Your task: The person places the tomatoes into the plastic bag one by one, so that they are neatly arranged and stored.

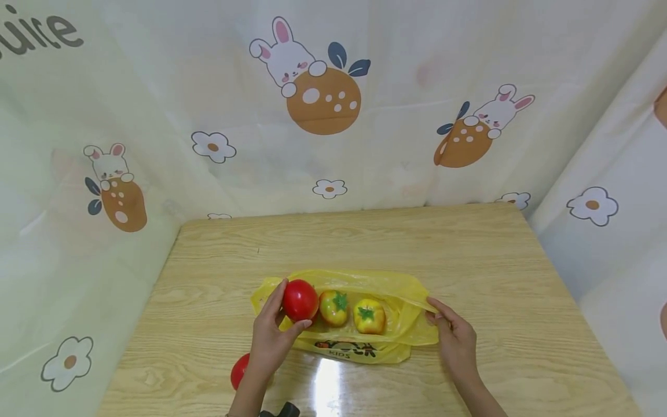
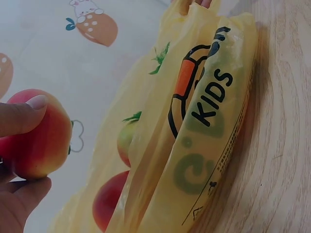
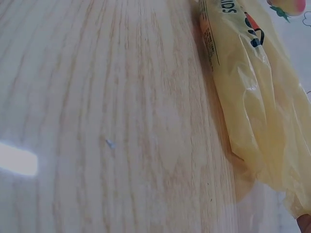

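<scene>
Hovering over the left part of the long yellow bag (image 1: 385, 343), a red fruit (image 1: 300, 300) is pinched between thumb and fingers of the left hand (image 1: 272, 335), while the right hand (image 1: 457, 337) pinches the bag's right end.

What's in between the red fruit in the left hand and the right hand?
Between the held red fruit and the right hand, the head view shows a yellow-green fruit and a yellow one in the yellow bag.
</scene>
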`<state>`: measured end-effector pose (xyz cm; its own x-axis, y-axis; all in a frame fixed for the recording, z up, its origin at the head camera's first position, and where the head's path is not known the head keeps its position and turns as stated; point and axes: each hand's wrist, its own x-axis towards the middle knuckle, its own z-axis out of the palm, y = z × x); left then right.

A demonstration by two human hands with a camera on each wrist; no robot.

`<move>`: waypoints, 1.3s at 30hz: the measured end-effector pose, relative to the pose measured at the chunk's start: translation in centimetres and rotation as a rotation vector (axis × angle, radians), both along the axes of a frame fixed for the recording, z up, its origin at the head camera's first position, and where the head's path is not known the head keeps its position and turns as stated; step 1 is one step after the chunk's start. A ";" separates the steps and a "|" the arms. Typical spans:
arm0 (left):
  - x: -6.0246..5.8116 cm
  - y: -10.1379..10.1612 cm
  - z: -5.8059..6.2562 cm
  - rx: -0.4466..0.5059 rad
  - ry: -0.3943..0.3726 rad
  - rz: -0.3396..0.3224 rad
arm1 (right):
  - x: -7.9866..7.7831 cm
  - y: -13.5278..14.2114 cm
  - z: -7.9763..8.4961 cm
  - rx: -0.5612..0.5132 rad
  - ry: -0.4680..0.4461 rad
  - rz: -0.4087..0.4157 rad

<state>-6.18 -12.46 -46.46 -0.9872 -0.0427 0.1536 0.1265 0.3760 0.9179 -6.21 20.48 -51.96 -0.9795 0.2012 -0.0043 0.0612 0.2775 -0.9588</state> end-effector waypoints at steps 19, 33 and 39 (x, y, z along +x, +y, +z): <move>0.2 1.0 0.1 -0.038 -0.003 -0.047 | -0.1 0.0 0.1 -0.046 -0.002 -0.001; -0.2 1.8 -1.1 -0.132 0.037 -0.062 | 0.0 0.0 -0.1 -0.023 -0.002 -0.009; 0.0 1.6 -1.4 -0.370 0.097 -0.110 | 0.1 0.0 -0.3 -0.020 0.003 -0.011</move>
<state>-6.16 -10.81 -47.83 -0.9629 0.1386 0.2314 0.2641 0.6588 0.7045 -6.10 20.52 -52.23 -0.9773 0.2120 -0.0057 0.0614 0.2573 -0.9644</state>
